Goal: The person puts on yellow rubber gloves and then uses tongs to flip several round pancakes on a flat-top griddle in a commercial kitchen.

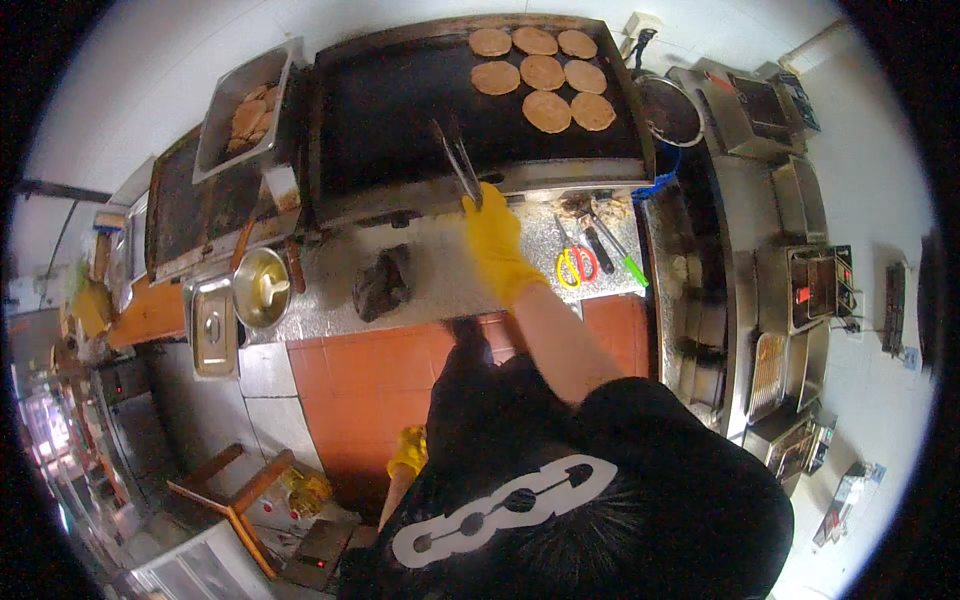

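Observation:
My right hand (495, 244), in a yellow glove, is closed around metal tongs (459, 159) whose tips reach over a black flat-top griddle (390, 120). Several round patties (541, 73) lie in rows at the griddle's right back part, apart from the tongs. My left hand (409, 448), also in a yellow glove, hangs low beside my body; part of it is hidden, and its fingers cannot be made out. Left of the griddle, a deep steel pan (281, 82) holds browned pieces of food (251, 118).
On the steel counter (322, 300) are a dark cloth (381, 283), scissors with red and yellow handles (576, 264), a green-handled tool (634, 271) and a metal bowl (262, 288). A lidded steel container (214, 330) stands at the left; fryers (814, 289) line the right.

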### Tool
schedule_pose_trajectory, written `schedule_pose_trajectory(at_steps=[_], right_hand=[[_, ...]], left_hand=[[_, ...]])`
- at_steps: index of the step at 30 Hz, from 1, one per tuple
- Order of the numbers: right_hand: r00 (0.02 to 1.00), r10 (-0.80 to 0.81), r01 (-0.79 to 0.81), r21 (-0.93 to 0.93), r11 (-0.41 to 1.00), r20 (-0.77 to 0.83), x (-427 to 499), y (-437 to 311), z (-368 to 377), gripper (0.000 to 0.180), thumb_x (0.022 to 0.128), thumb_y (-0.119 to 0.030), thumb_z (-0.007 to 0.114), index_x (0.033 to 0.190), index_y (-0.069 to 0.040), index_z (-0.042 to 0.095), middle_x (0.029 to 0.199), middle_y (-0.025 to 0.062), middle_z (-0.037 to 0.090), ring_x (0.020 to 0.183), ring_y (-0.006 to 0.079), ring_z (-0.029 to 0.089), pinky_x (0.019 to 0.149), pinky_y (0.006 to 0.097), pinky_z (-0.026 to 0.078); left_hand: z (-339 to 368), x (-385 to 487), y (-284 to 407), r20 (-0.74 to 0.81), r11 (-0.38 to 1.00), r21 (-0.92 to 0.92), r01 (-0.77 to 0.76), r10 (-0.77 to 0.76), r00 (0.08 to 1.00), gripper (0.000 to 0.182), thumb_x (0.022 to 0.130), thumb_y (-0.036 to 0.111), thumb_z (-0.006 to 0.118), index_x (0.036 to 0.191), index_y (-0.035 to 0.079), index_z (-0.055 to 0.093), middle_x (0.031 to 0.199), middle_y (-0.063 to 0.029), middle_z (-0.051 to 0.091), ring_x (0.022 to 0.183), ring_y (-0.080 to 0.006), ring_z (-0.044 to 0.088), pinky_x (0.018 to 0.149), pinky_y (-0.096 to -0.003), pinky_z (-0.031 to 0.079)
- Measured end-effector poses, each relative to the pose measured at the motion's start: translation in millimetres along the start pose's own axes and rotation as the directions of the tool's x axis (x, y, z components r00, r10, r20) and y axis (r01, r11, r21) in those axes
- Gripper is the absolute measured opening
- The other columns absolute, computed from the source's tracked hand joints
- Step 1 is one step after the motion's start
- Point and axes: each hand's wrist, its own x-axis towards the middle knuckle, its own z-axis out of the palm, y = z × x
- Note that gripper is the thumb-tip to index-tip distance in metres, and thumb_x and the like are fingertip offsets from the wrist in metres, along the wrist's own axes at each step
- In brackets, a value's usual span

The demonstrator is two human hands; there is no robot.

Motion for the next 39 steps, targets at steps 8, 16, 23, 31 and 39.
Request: schedule_pose_trajectory(at_steps=[8, 16, 23, 31, 39], right_hand=[[0.786, 0.562, -0.618, 0.304, 0.725, 0.258, 23, 92, -213, 0.034, 0.106, -0.044, 0.065, 0.11, -0.011, 0.075, 0.071, 0.0011, 0.065, 0.045, 0.0099, 0.051, 0.04, 0.0281, 0.039], [0.879, 0.379, -0.461, 0.313, 0.83, 0.29, 102, 88, -192, 0.043, 0.102, -0.039, 0.071, 0.134, -0.011, 0.07, 0.086, 0.0054, 0.075, 0.051, 0.0169, 0.059, 0.044, 0.0337, 0.043], [0.915, -0.371, 0.378, -0.651, 0.658, 0.157, 110, 78, -241, 0.044, 0.099, -0.029, 0.068, 0.143, -0.025, 0.065, 0.098, 0.0146, 0.074, 0.081, 0.0372, 0.072, 0.066, 0.0503, 0.056], [0.978, -0.115, 0.18, -0.423, 0.888, 0.176, 63, 49, -262, 0.038, 0.101, -0.033, 0.068, 0.137, -0.019, 0.069, 0.098, 0.0144, 0.074, 0.088, 0.0354, 0.072, 0.075, 0.0432, 0.057], [0.972, -0.116, 0.165, -0.239, 0.957, 0.204, 87, 72, -216, 0.038, 0.102, -0.034, 0.067, 0.134, -0.014, 0.071, 0.11, 0.0184, 0.076, 0.095, 0.0366, 0.074, 0.082, 0.0437, 0.057]], left_hand=[[-85, 136, 145, -0.221, 0.965, -0.258, 0.044, -0.103, 0.97, 0.036, 0.106, 0.037, 0.061, 0.13, 0.012, 0.066, 0.105, -0.0042, 0.075, 0.085, -0.0158, 0.073, 0.066, -0.0311, 0.057], [-29, 100, 181, -0.018, 0.936, -0.35, -0.037, 0.033, 0.999, 0.03, 0.1, 0.034, 0.066, 0.116, 0.009, 0.072, 0.091, -0.0072, 0.073, 0.073, -0.0167, 0.068, 0.062, -0.0315, 0.051], [-9, 54, 148, 0.081, 0.982, -0.18, -0.062, 0.077, 0.994, 0.028, 0.101, 0.033, 0.065, 0.115, 0.009, 0.072, 0.098, -0.009, 0.074, 0.086, -0.0199, 0.07, 0.073, -0.0354, 0.054], [6, 50, 150, 0.029, 0.876, -0.464, 0.132, -0.134, 0.991, 0.03, 0.103, 0.031, 0.068, 0.12, 0.007, 0.07, 0.107, -0.011, 0.075, 0.095, -0.0223, 0.072, 0.08, -0.0361, 0.058], [14, 76, 160, 0.013, 0.97, -0.171, -0.172, 0.177, 0.984, 0.033, 0.101, 0.028, 0.07, 0.124, 0.004, 0.069, 0.104, -0.0093, 0.075, 0.09, -0.0178, 0.07, 0.076, -0.0338, 0.056]])
